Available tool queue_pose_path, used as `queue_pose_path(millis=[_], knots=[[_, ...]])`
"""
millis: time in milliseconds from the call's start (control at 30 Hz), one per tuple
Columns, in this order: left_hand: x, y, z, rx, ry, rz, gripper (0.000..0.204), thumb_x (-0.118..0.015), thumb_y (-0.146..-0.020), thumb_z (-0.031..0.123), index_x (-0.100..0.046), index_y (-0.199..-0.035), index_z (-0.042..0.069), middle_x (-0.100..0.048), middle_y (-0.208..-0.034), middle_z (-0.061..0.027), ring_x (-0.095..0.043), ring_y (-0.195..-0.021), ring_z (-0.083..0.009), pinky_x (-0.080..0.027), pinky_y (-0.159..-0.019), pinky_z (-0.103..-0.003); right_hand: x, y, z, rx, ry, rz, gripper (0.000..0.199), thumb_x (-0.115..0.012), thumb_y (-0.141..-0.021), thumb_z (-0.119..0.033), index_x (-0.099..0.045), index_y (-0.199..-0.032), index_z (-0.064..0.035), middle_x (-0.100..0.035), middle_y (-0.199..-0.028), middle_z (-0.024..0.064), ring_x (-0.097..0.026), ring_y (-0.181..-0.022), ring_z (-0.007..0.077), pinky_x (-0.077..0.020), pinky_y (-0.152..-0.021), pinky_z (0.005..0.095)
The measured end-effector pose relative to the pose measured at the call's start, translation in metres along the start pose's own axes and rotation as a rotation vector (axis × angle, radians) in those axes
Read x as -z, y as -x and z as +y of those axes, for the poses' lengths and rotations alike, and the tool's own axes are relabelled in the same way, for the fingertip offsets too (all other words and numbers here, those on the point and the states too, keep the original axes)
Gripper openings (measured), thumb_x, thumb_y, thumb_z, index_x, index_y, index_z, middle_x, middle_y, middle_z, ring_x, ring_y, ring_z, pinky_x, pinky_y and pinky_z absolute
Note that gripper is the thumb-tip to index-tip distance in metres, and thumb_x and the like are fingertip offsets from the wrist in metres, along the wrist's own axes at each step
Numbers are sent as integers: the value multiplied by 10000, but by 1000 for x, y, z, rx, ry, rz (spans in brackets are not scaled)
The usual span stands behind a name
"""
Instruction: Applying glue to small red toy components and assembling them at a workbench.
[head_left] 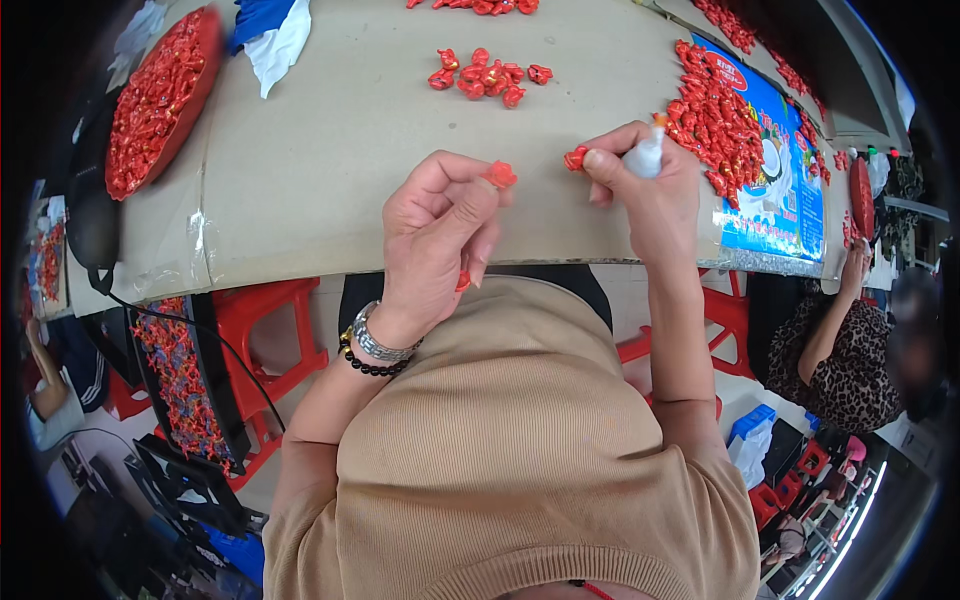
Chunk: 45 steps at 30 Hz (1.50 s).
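While the person is sitting at the cardboard-covered table [330,150], a round red tray [160,100] heaped with small red pieces is lying at the upper left of the frame, tilted over the table's edge. Below it, at the lower left, a dark tray [185,380] of the same red bits is resting beside a red stool [265,330].

Moving toward the middle, the left hand [435,245] is hovering just above the near edge of the table, wearing a metal watch [378,343] and a dark bead bracelet [368,365] at the wrist. Its thumb and forefinger are pinching a small red flower-like piece [500,175] at the fingertips, and another red scrap [463,283] is peeking out from under the curled lower fingers. Above it, at the upper middle of the frame, a little cluster of finished red pieces [488,77] is lying on the table, well apart from both hands.

Just right of centre, the right hand [640,185] is clenching a small white bottle [646,155] with an orange tip, while its fingertips are also gripping another small red piece [575,158] against the table. Close to the right of that hand, a big pile of red pieces [715,120] is spreading over a blue printed sheet [790,190].

At the far right of the frame, another person in a leopard-print top [845,365] is sitting at the same table, one arm raised.
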<state>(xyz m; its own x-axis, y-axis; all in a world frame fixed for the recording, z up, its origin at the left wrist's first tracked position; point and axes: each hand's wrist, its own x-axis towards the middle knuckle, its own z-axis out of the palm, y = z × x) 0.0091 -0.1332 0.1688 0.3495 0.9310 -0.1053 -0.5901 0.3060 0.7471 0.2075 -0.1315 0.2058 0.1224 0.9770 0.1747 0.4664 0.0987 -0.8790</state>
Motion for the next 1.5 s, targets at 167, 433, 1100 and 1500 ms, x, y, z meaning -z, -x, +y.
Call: queue_pose_path(millis=[167,433,1100,1500], knots=[[-2,0,-4,-64,-163,-31,110,-557,-952,94,-564,-989,-10,-614,-733,-37,-418,-443,-16,-311,-359,-167,-13,13,-14,-314,-659,-14,79,-672,-826,-54,-636,-790,8,-663,-704,84,-567,-531,98,-447,-493,227],[-4,2,-5,-109,-340,-5,103,-600,-930,93,-574,-938,-7,-573,-644,7,-415,-445,8,-302,-367,-163,-28,20,-18,-278,-560,67,88,-689,-812,-33,-634,-753,3,-648,-678,64,-545,-492,73,-429,-459,208],[-6,2,-9,-191,-470,36,94,-604,-924,71,-585,-890,-14,-565,-606,17,-417,-446,9,-300,-373,-172,-43,30,-16,-298,-531,116,94,-686,-827,-29,-621,-769,6,-637,-677,47,-543,-506,67,-434,-464,204],[-7,3,-8,-212,-474,71,82,-610,-918,57,-579,-891,-14,-589,-628,0,-441,-471,11,-317,-392,-168,-56,34,-13,-280,-719,178,113,-687,-842,-43,-606,-775,-2,-624,-674,56,-550,-527,77,-429,-464,209]])
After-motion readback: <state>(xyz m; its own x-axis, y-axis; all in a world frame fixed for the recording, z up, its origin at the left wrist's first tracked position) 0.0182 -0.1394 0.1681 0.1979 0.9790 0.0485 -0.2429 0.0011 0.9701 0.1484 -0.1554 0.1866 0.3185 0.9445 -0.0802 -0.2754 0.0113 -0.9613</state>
